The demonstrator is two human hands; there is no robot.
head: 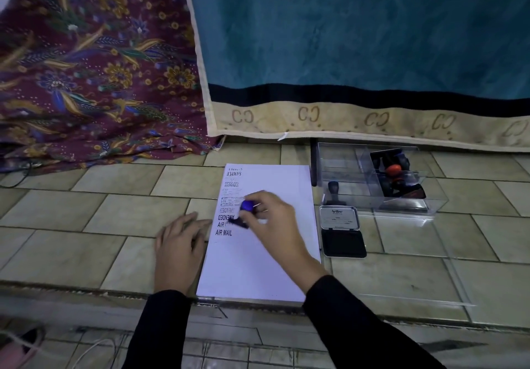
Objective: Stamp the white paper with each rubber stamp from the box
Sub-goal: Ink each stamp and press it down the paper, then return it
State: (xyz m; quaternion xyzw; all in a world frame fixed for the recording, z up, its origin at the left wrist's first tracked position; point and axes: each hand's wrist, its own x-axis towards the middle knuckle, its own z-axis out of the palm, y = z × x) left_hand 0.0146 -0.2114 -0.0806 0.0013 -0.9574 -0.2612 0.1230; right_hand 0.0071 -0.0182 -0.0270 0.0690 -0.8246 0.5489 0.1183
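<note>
The white paper (259, 265) lies on the tiled floor and bears several black imprints along its left edge, among them SAMPLE, EXPRESS, AMENDED and AIR MAIL. My right hand (274, 219) grips a blue-handled rubber stamp (244, 213), tilted just above the upper AIR MAIL imprint. My left hand (179, 249) lies flat on the floor, its fingertips at the paper's left edge. To the right a clear plastic box (407, 205) holds several stamps with black and orange handles (397, 175). One black-handled stamp (333, 193) stands in front of the box.
An open Artline ink pad (342, 232) lies between the paper and the box, its lid raised. A clear box lid (459, 282) rests on the floor at right. Patterned maroon cloth (94, 67) and a teal towel (358, 39) hang behind. A floor step runs under my forearms.
</note>
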